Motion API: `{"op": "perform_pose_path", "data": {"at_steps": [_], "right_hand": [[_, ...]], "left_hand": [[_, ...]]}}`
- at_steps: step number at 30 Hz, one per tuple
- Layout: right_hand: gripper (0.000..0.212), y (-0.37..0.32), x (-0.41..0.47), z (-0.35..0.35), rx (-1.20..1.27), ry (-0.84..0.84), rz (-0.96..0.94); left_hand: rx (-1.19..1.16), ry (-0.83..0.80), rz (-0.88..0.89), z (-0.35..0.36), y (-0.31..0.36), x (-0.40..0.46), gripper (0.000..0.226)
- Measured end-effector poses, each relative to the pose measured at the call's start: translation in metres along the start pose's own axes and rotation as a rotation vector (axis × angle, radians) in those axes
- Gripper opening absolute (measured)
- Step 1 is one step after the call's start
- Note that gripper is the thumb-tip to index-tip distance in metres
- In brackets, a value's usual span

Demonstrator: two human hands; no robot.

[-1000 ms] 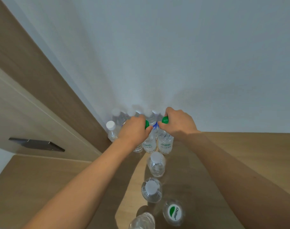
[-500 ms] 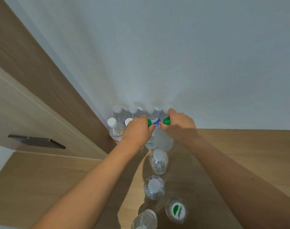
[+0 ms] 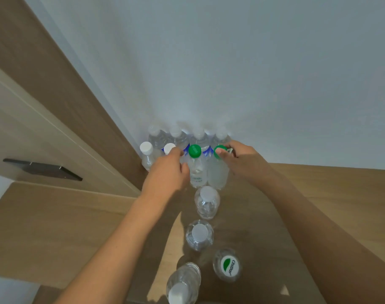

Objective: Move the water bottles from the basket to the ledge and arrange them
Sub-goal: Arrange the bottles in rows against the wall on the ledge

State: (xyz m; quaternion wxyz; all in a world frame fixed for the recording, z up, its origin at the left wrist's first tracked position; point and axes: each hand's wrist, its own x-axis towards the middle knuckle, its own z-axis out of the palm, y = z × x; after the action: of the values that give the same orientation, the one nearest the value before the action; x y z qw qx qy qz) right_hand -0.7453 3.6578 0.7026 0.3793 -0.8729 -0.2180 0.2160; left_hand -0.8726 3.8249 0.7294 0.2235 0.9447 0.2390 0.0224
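At frame centre, the right hand (image 3: pixel 242 161) has its fingers (image 3: pixel 220 152) curled on the cap of a green-capped bottle (image 3: pixel 218 172), pinching it. Just left stands a second green-capped bottle (image 3: pixel 195 170), its cap uncovered; the left hand (image 3: pixel 165 174) sits against its side, fingers (image 3: pixel 176 152) bent near a white-capped bottle (image 3: pixel 169 148), though whether they clamp anything cannot be told. Behind, a back row of bottles (image 3: pixel 188 138) lines the white wall (image 3: pixel 231 62). More loose bottles (image 3: pixel 207 202) trail toward the lower frame on the wooden ledge (image 3: pixel 329 187).
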Motion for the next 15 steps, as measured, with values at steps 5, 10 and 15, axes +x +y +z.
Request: {"op": "perform_pose_path", "data": {"at_steps": [5, 10, 15], "right_hand": [[0.031, 0.002, -0.037, 0.001, -0.071, 0.102, -0.052], [0.034, -0.009, -0.068, 0.015, -0.195, 0.005, -0.202], [0.043, -0.02, -0.07, 0.026, -0.403, -0.213, -0.244]], "left_hand": [[-0.024, -0.07, -0.028, -0.011, -0.032, -0.056, 0.02], [-0.144, -0.142, 0.044, -0.007, -0.038, -0.104, 0.015], [-0.203, -0.189, 0.185, 0.018, -0.022, -0.129, 0.038]]}}
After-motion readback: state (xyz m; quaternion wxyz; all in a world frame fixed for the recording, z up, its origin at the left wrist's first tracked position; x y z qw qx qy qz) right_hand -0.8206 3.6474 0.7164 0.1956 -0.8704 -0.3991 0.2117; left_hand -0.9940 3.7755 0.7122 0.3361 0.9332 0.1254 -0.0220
